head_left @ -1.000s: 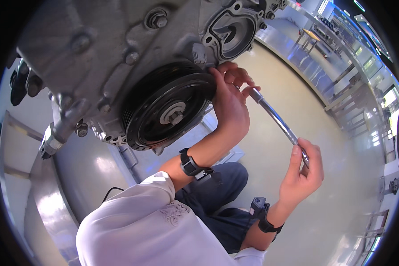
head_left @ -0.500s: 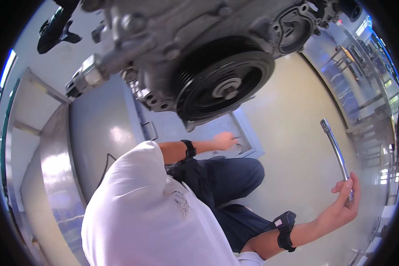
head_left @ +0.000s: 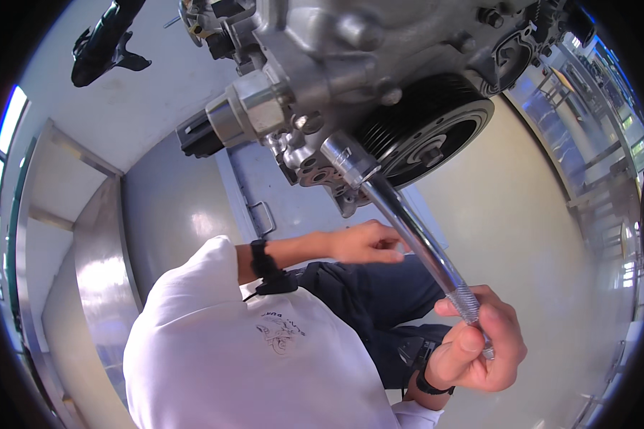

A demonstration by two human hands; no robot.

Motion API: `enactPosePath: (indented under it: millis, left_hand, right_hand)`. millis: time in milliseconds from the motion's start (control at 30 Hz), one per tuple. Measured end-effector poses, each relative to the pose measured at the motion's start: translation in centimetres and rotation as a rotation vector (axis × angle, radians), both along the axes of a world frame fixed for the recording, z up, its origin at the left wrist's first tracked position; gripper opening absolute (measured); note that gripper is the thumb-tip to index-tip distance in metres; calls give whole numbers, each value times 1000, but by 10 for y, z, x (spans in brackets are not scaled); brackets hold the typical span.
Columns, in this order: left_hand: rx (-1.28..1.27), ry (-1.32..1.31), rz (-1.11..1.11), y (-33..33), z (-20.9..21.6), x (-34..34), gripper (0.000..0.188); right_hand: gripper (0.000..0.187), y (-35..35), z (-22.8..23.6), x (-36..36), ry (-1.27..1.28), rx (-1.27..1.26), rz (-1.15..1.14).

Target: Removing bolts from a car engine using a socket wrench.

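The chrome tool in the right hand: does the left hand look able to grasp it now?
Probably yes: the left hand seems empty, and nothing shows between it and the chrome tool, though the tool seems closer to the camera.

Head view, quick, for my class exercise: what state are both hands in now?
Left hand: fingers partly curled, nothing visibly held; open or closed cannot be told.
Right hand: closed, holding the chrome bar.
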State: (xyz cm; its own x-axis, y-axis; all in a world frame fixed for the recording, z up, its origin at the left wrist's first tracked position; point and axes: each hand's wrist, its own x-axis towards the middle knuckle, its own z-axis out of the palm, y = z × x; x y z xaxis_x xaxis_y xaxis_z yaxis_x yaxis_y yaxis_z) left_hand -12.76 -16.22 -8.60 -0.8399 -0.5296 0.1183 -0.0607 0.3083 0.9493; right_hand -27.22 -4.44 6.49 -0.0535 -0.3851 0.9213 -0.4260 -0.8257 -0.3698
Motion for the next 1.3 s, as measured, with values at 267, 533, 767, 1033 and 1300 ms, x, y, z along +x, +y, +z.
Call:
enactPosePath:
  millis: [267,533,767,1033,1300]
  left_hand:
    - [198,956,-6,41,135,0,68]
    - [243,1302,-296,48,154,-21,22]
    - [453,1325,-567,44,163,-11,37]
    - [605,1353,-659,57,163,-18,36]
    - [721,1400,-724,60,165,-20,27]
  right_hand:
    - [26,16,27,22,-21,142,-148]
    - [26,29,48,19,135,308,-127]
    - [40,45,34,19,380,220,-469]
    - [37,48,34,23,312,279,-621]
    - [42,57,56,20,322,624,-413]
